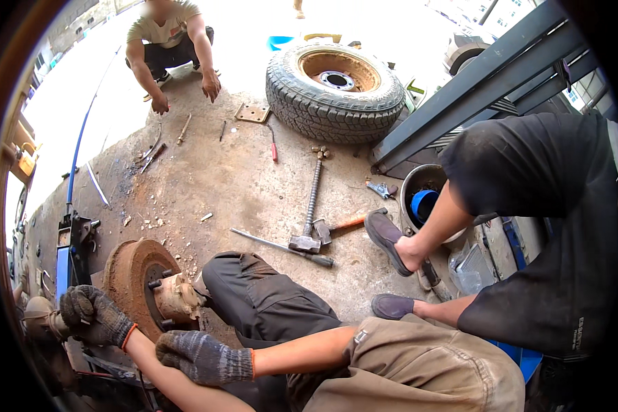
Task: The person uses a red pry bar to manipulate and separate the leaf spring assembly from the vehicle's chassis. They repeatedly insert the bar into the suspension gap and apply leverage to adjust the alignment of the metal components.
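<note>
Both my hands wear dark grey knitted gloves with orange cuffs. At the lower left, my left hand (97, 317) has its fingers curled round the end of a dirty metal part (42, 318) under the vehicle. My right hand (202, 357) is closed over my left forearm; whatever its fingers may hold is hidden. Just beyond my hands stands a rusty brake drum (125, 275) with studs round a pale, greasy hub (178, 302). A blue and black jack (72, 247) with a long blue handle stands at the left.
A tyre on a rusty rim (333, 86) lies at the back. On the floor lie a hammer (343, 225), a sledgehammer (309, 226), a long screwdriver (281, 247) and a red-handled tool (274, 147). A person (172, 48) squats far left; another person's legs (522, 165) are right, beside a bucket (412, 199).
</note>
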A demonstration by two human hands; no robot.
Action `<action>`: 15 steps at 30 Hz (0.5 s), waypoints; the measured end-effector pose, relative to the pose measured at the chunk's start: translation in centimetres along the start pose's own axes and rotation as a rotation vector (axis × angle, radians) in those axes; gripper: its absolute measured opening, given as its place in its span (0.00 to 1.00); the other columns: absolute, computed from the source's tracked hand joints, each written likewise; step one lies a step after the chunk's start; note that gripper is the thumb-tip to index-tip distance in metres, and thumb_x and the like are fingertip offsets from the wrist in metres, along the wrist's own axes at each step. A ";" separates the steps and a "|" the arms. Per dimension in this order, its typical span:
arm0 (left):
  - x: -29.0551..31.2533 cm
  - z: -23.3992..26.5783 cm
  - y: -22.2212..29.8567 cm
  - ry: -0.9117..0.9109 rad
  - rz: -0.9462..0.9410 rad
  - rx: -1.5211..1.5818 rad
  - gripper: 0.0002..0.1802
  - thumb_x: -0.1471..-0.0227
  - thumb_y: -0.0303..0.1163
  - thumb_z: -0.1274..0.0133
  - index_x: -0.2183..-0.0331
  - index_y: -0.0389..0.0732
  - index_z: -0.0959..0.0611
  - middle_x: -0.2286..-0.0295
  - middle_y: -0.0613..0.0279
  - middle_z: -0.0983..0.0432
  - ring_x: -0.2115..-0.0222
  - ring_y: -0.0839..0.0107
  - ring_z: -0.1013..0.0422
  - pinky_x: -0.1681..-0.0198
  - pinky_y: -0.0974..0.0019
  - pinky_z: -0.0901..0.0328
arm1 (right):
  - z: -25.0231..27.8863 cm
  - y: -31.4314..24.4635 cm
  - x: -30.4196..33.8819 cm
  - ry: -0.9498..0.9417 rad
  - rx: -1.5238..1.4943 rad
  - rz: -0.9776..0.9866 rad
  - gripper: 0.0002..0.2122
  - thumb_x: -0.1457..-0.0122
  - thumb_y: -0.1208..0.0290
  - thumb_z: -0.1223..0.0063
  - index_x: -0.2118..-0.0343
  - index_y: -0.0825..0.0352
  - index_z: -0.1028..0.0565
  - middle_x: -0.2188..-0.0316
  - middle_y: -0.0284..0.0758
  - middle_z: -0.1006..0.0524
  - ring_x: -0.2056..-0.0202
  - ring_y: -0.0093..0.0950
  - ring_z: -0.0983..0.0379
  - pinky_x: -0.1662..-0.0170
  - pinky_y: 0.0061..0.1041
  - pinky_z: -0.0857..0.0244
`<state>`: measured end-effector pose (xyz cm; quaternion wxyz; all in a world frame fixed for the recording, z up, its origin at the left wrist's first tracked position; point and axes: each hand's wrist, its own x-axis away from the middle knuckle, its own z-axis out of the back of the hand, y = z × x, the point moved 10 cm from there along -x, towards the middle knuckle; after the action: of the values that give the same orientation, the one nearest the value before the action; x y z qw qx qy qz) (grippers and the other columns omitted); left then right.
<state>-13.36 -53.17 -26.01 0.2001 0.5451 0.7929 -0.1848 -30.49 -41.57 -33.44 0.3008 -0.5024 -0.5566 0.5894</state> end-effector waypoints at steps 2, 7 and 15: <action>0.4 -0.7 -2.4 -0.019 0.031 -0.040 0.12 0.52 0.23 0.51 0.83 0.46 0.32 0.84 0.70 0.41 0.87 0.78 0.48 0.82 0.73 0.51 | 0.5 1.1 2.7 -0.064 -0.003 -0.083 0.08 0.40 0.72 0.49 0.62 0.71 0.27 0.66 0.49 0.23 0.63 0.48 0.26 0.60 0.37 0.33; 0.0 -0.2 -3.3 0.023 0.132 -0.161 0.11 0.45 0.28 0.53 0.79 0.44 0.30 0.83 0.72 0.43 0.87 0.79 0.50 0.81 0.72 0.52 | 1.2 0.3 10.2 -0.556 0.119 -0.240 0.09 0.40 0.71 0.46 0.60 0.69 0.25 0.63 0.43 0.22 0.62 0.40 0.24 0.58 0.32 0.31; 6.2 1.8 -10.7 0.294 0.326 -1.250 0.20 0.41 0.49 0.47 0.55 0.47 0.27 0.73 0.66 0.28 0.78 0.80 0.32 0.78 0.77 0.37 | 5.7 2.7 8.9 -0.537 0.120 -0.273 0.13 0.37 0.64 0.48 0.58 0.70 0.25 0.63 0.44 0.20 0.60 0.38 0.23 0.56 0.31 0.30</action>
<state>-25.24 -52.79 -29.99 0.3939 0.4590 0.6772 0.4191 -38.00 -35.95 -39.02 0.2486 -0.2306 -0.6426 0.6871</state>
